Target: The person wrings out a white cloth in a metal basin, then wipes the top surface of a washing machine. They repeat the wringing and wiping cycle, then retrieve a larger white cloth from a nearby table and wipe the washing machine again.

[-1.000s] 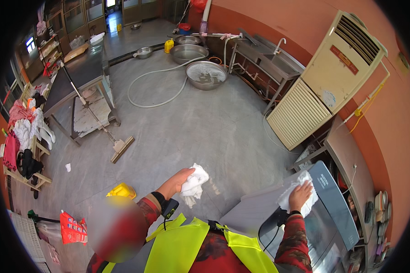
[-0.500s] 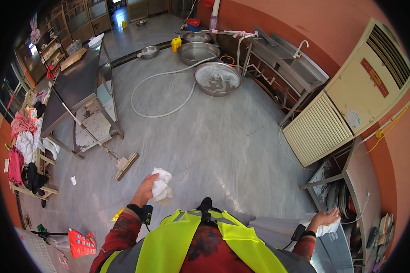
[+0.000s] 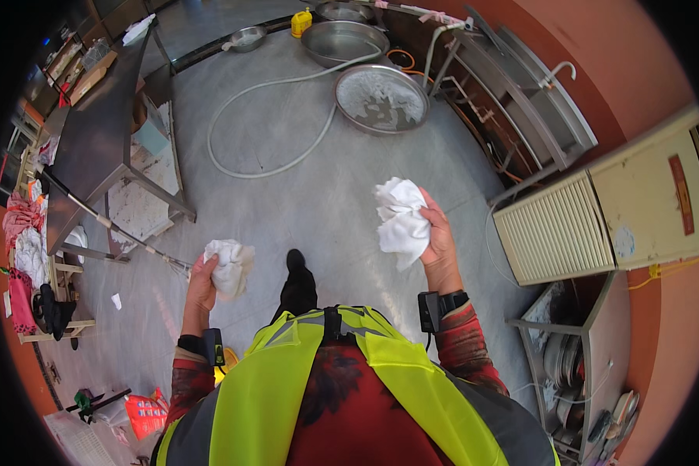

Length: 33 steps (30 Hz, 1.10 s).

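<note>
My left hand (image 3: 199,289) is closed on a crumpled white cloth (image 3: 232,269), slightly yellowed at its edge. It hangs off the fingers at the left, over the grey floor. Farther out and to the right, my right hand (image 3: 440,247) grips a second white cloth (image 3: 401,222), bunched at the top with a loose flap below. Both cloths are in the air, well apart from each other. One black shoe (image 3: 295,260) shows on the floor between the hands.
A steel table (image 3: 93,147) stands at the left, with a long-handled mop (image 3: 105,223) leaning on it. A hose (image 3: 213,147) loops toward wide metal basins (image 3: 382,99). At the right are a steel sink (image 3: 547,124), a beige cabinet unit (image 3: 559,217) and a rack (image 3: 590,334).
My right hand has come up and inward from the far lower right, bringing its cloth into full view. My left hand has shifted left and slightly up. The view has moved forward.
</note>
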{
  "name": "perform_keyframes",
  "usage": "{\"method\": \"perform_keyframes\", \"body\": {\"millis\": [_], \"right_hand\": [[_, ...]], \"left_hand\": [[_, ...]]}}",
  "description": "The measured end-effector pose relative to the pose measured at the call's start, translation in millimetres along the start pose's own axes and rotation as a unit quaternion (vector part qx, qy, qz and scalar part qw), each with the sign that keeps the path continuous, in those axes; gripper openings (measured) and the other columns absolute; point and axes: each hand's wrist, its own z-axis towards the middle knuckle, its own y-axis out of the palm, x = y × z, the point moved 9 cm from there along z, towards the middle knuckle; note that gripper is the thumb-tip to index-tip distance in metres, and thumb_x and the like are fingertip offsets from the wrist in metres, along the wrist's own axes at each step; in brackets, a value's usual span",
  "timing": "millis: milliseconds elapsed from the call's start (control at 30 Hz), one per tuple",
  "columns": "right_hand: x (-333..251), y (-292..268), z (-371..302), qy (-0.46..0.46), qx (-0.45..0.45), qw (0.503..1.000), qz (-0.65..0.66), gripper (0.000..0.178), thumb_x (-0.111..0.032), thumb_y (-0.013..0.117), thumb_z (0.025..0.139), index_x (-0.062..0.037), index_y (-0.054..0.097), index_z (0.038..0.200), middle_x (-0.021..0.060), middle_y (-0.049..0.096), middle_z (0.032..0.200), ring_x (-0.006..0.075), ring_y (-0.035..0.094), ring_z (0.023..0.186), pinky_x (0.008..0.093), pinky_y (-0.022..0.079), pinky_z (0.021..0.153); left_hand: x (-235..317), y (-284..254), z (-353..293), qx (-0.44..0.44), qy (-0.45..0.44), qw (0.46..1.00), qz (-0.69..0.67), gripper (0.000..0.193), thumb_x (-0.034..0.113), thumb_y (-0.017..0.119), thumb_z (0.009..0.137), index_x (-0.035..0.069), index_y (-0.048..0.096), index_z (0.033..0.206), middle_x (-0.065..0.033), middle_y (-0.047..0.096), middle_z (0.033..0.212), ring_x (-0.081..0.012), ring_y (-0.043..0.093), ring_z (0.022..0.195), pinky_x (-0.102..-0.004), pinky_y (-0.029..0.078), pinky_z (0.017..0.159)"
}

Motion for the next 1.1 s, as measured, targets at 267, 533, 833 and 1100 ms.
{"method": "perform_keyframes", "body": {"millis": [267,533,833,1100], "right_hand": [[41.2,120.9,216.1,0.09,-0.036,0.993,0.07,0.064,-0.005,0.051,0.088,0.001,0.038,0.151,0.0232,0.047,0.15,0.0416,0.049,0.136,0.0549,0.041,0.115],[47.2,110.6,378.7,0.117,-0.002,0.992,-0.053,0.072,0.011,0.06,0.081,0.0,0.041,0.149,0.0225,0.06,0.134,0.0375,0.064,0.119,0.0508,0.054,0.1],[29.0,99.0,610.3,0.118,-0.027,0.928,-0.353,0.039,0.006,0.071,0.079,-0.003,0.069,0.118,0.0064,0.068,0.113,0.0143,0.064,0.096,0.0281,0.052,0.087],[0.1,146.6,785.8,0.074,-0.088,0.946,-0.302,0.017,-0.002,0.07,0.09,-0.0051,0.062,0.105,0.0063,0.068,0.116,0.0107,0.061,0.1,0.027,0.05,0.089]], "left_hand": [[125.6,48.4,203.3,-0.043,0.031,0.992,0.119,0.035,0.014,0.06,0.1,0.002,0.057,0.133,-0.0056,0.069,0.117,-0.0154,0.066,0.104,-0.0303,0.053,0.09],[200.2,139.2,389.8,-0.121,0.015,0.992,-0.022,0.038,0.01,0.063,0.099,0.002,0.055,0.135,-0.0055,0.066,0.124,-0.0156,0.064,0.112,-0.0315,0.051,0.098],[258.5,167.7,581.1,-0.067,-0.001,0.994,0.08,0.03,0.013,0.075,0.092,0.007,0.064,0.119,-0.004,0.071,0.106,-0.0153,0.069,0.095,-0.0333,0.056,0.085],[313.1,193.7,729.1,-0.065,-0.041,0.994,-0.083,0.028,0.016,0.07,0.096,0.006,0.063,0.121,-0.006,0.071,0.111,-0.0188,0.069,0.101,-0.0355,0.056,0.09]]}}
